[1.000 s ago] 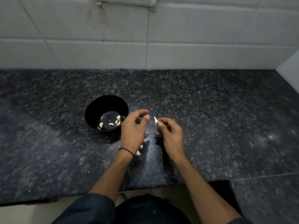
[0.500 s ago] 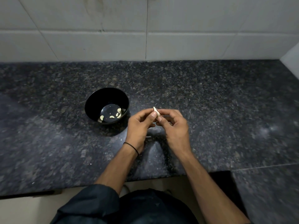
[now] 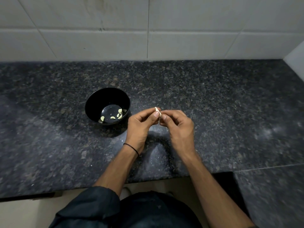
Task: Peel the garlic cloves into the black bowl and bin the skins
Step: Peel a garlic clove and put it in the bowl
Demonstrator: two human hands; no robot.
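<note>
Garlic clove, small, pale and cream-white, is caught between both hands, held above the counter just to the right of the round, glossy black bowl. Its pointed tip sticks up clear of the fingers. From where I stand I cannot tell how much skin is on it.

The left hand has its thumb and forefinger curled in and nipping the clove from the bowl's side, while the other fingers are folded loosely under the palm. The right hand meets it from the side away from the bowl. Its fingertips are bent onto the same clove and its knuckles are rounded. The two hands touch at the clove, so both are grasping it and neither is slack.

A thin black wristband circles the left wrist, on the near side of the bowl. Both forearms run back from there toward the person, and the left one ends in a dark, rumpled fabric sleeve pushed up the arm.

The bowl stands upright on a dark, speckled granite countertop. A handful of small, yellowish peeled cloves lies scattered across its flat bottom, mostly toward the side nearest the hands.

Behind the bowl, at the back of the counter, rises a wall of large, off-white glazed tiles with a faint brownish streak running down one of them.
</note>
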